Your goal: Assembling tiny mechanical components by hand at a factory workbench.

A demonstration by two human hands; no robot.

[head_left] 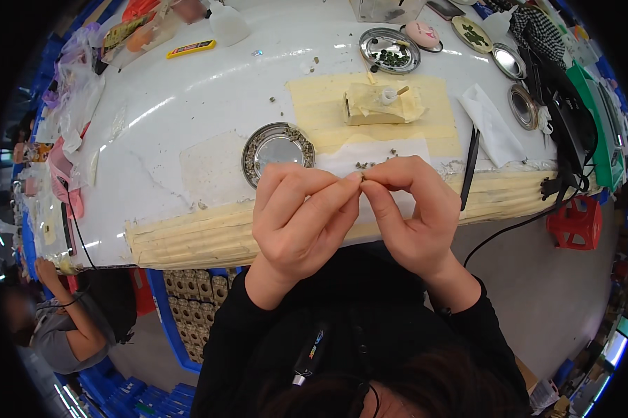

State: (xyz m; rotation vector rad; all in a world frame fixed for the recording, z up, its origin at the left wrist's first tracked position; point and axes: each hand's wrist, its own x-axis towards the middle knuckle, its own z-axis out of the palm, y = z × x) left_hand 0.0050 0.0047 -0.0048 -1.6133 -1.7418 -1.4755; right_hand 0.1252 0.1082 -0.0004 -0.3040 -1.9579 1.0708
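Nearest, with twelve o'clock straight away from the person, the left hand (296, 223) and right hand (415, 209) meet above the desk's masking-taped near edge (188, 240). Each grip is pinched nearly closed, the fingertips meeting on one tiny part (362, 178), mostly hidden between them. The step in hand seems to be fine fingertip work on that part; the next move likely calls for a steady pinch and small turns. Just beyond, at twelve, more tiny parts (364, 166) lie on white paper (411, 148). A round metal dish (278, 148) sits beside the left hand between nine and ten, a slim black tool (471, 167) at three, overhanging the taped edge. Farther, a tape-wrapped block (370, 111) limits reach just past twelve; the widest open room on the desk (154, 153) lies past the dish, toward nine and ten, up to a yellow box cutter (191, 49).
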